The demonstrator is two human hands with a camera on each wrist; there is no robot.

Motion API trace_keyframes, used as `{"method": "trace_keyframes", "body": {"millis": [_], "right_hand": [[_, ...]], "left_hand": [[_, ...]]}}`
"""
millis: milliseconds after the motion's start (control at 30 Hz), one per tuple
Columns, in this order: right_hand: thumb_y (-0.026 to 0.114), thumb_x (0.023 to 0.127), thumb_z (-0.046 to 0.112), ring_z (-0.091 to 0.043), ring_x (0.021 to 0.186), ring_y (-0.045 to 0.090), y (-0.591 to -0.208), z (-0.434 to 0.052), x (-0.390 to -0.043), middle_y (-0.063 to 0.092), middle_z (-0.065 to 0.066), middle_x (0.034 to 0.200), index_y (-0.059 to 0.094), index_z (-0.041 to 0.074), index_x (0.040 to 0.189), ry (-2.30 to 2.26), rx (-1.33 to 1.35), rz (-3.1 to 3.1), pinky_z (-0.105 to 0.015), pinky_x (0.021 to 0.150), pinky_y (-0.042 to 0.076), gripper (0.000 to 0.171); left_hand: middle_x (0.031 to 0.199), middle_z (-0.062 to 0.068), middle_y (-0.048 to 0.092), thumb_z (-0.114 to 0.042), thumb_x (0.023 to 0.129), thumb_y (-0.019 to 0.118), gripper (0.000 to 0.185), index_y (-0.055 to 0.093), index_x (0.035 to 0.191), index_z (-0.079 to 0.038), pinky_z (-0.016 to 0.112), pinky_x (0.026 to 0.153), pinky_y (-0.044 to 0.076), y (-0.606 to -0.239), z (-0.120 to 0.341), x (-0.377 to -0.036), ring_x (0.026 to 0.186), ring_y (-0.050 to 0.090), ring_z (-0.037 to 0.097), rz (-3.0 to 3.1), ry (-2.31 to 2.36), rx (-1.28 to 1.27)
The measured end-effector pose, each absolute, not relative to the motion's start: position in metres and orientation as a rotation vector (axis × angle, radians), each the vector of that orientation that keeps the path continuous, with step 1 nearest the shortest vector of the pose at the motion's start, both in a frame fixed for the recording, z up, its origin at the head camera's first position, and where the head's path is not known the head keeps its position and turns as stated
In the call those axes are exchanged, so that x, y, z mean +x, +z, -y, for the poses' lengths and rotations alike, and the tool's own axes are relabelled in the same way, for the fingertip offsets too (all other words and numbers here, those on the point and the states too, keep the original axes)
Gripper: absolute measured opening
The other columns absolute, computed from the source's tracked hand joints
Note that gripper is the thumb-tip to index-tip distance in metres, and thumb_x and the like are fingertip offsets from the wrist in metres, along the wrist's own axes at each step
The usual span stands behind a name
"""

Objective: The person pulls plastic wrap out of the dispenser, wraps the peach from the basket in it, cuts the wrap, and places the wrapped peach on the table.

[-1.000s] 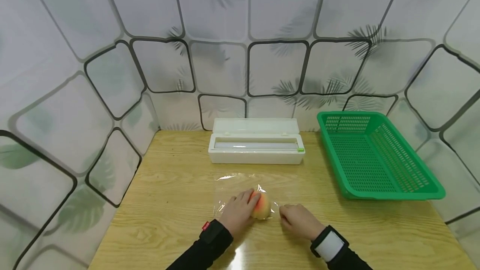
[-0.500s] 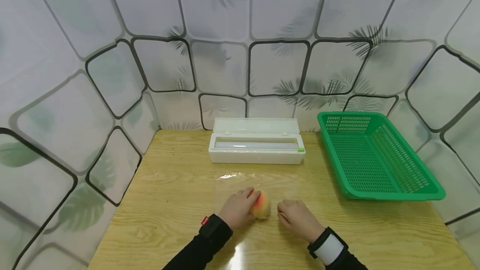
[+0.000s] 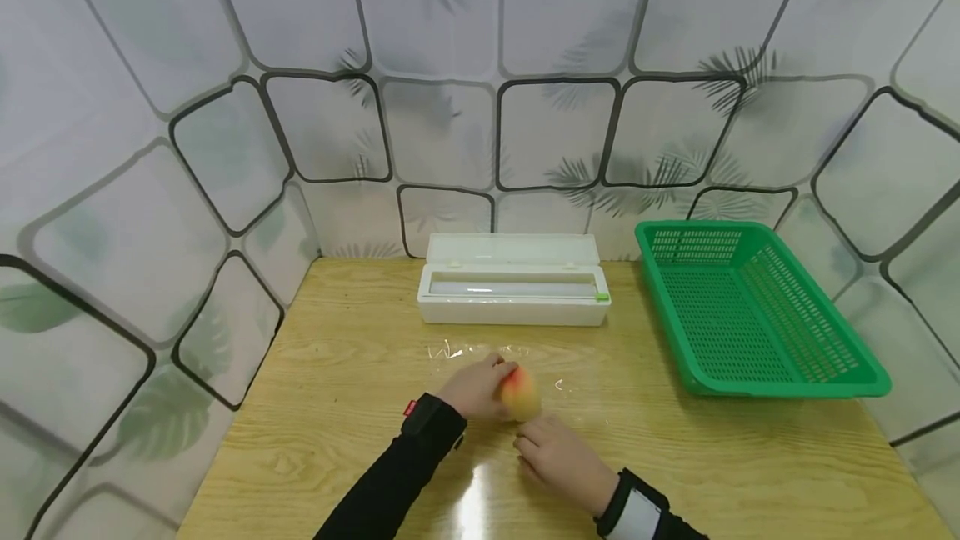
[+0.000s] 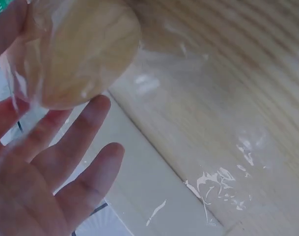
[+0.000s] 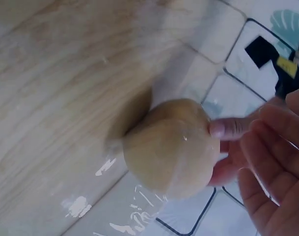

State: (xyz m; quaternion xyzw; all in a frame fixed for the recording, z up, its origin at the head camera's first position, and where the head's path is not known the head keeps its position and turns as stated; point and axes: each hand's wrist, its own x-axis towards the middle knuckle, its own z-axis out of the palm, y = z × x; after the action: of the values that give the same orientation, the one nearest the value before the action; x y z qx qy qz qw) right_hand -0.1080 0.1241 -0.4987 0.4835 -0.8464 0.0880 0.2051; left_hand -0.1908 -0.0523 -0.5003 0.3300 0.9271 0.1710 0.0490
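Compared with a second ago, we see the right hand (image 3: 558,461) drawn in from the right of the peach (image 3: 520,395) to its near side, while the peach and the left hand (image 3: 472,388) have shifted slightly toward the dispenser (image 3: 513,292); we judge that the film (image 3: 480,354) is being folded up round the fruit, since its far edge now lies bunched and glinting rather than flat. The left hand cups the peach from the left, fingers curved against it; the right hand's thumb (image 5: 228,128) presses the fruit through the film, its other fingers loosely bent. The peach sits on the table (image 3: 337,407) between both hands, in front of the dispenser. It is round, matte, yellow with a red blush; the film is thin, clear and creased. The dispenser is a white plastic box, lid open; the basket (image 3: 750,315) is green perforated plastic; the table is varnished wood grain.
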Motion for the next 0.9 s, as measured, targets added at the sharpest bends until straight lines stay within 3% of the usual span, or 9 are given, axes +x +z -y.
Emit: {"method": "trace_keyframes", "body": {"millis": [133, 300, 500, 900], "right_hand": [[0.069, 0.070, 0.014, -0.022, 0.098, 0.053, -0.505, -0.122, -0.107, 0.057, -0.010, 0.104, 0.062, 0.001, 0.098, 0.165, 1.342, 2.443, -0.035, 0.084, 0.043, 0.032], [0.062, 0.073, 0.016, -0.030, 0.114, 0.043, -0.512, -0.123, -0.116, 0.045, -0.021, 0.125, 0.053, -0.008, 0.115, 0.112, 1.246, 2.551, -0.044, 0.091, 0.037, 0.049], [0.063, 0.075, 0.023, -0.032, 0.117, 0.040, -0.514, -0.123, -0.125, 0.043, -0.023, 0.126, 0.048, -0.010, 0.120, -0.006, 1.171, 2.582, -0.046, 0.093, 0.034, 0.057], [0.059, 0.079, 0.027, -0.030, 0.115, 0.043, -0.507, -0.125, -0.150, 0.048, -0.020, 0.123, 0.051, -0.007, 0.118, -0.107, 1.089, 2.649, -0.043, 0.094, 0.034, 0.053]], "left_hand": [[0.107, 0.001, 0.048, -0.030, 0.066, 0.075, 0.065, 0.050, 0.124, -0.012, 0.023, 0.071, 0.044, -0.495, 0.050, -0.199, 0.082, 0.053, 0.013, -2.780, 0.493, 0.959], [0.113, 0.003, 0.051, -0.037, 0.070, 0.070, 0.063, 0.050, 0.125, -0.014, 0.029, 0.081, 0.044, -0.490, 0.052, -0.211, 0.096, 0.053, 0.016, -2.728, 0.419, 0.948], [0.119, 0.006, 0.054, -0.032, 0.074, 0.069, 0.058, 0.051, 0.123, -0.007, 0.031, 0.091, 0.038, -0.489, 0.054, -0.221, 0.109, 0.049, 0.021, -2.629, 0.501, 0.947], [0.113, 0.009, 0.056, -0.029, 0.083, 0.061, 0.044, 0.053, 0.117, -0.003, 0.031, 0.081, 0.044, -0.491, 0.063, -0.234, 0.099, 0.054, 0.022, -2.540, 0.817, 0.811]]}}
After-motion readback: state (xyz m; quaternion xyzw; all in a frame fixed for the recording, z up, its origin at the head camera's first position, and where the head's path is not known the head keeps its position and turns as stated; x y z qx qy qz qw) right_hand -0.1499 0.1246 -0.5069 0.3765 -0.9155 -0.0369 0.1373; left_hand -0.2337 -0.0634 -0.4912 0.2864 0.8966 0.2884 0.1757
